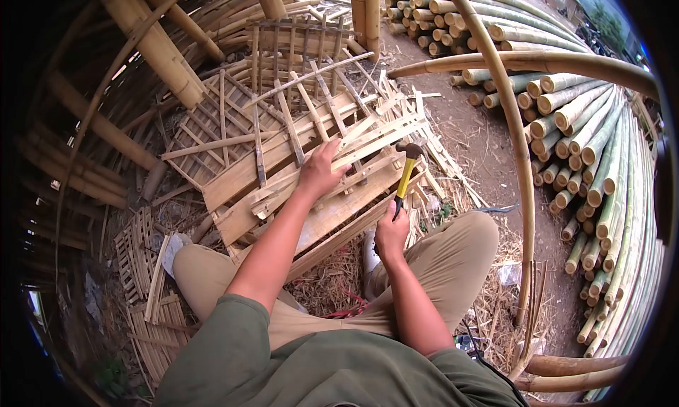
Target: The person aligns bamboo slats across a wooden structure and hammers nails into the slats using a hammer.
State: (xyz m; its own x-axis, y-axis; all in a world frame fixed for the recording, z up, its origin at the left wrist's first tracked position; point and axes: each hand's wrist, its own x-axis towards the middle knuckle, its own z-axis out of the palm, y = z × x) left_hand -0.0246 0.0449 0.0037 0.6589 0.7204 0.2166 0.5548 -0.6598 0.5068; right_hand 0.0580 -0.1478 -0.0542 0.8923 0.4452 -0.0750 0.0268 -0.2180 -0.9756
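Note:
In my right hand [391,234] is a claw hammer [406,178] with a yellow and black handle, its fingers wrapped round the lower grip. The dark hammer head is raised just right of the slats. My left hand [322,172] grips pale bamboo slats [382,134] that lie lengthwise over a low wooden bench [233,224]. Its thumb is on the near side, and the fingertips are partly hidden. Thinner crosswise strips [288,128] extend from under these slats toward the far side, forming a lattice. Any nails are too small to make out.
Stacked bamboo poles [601,145] fill the right side. A curved bamboo pole [520,152] rises close on my right. More lattice panels [205,135] lie beyond the bench, and others [134,251] at lower left. Shavings [318,294] cover the ground between my legs.

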